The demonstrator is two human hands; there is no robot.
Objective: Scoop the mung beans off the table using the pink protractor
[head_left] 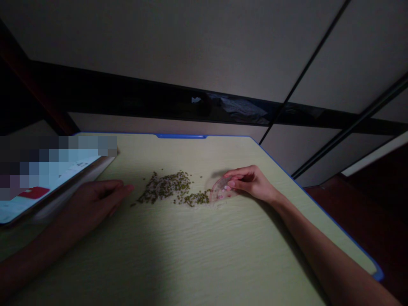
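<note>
Head cam shows the right hand [255, 185] with thumb and fingers pinched on a clear, pinkish protractor [219, 189], or at least a flat rounded thing that looks like one. Its curved edge points left and sits right up against a small bunch of green beans [196, 198], pretty low to the tabletop, though I can't tell if it's actually touching the surface.

Left hand [98, 197] is over on the other side, fingers loosely curled and thumb poking out toward the beans. It's in shadow and the palm is turned away, so I honestly can't tell if it's gripping anything.

Between the two hands there's a bigger messy heap [167, 185], green beans mixed with paler grains, and the small bunch trails off its right end. A few strays lie around it.

Further out, a lit screen [63, 174] leans at the left, partly pixelated, just past the left hand. Everything's on a pale wood-look table [191, 259] with blue edging. Behind that are big greyish panels [178, 42] with a dark glossy strip [127, 93] across them, and dark red floor [357, 212] off to the right.
</note>
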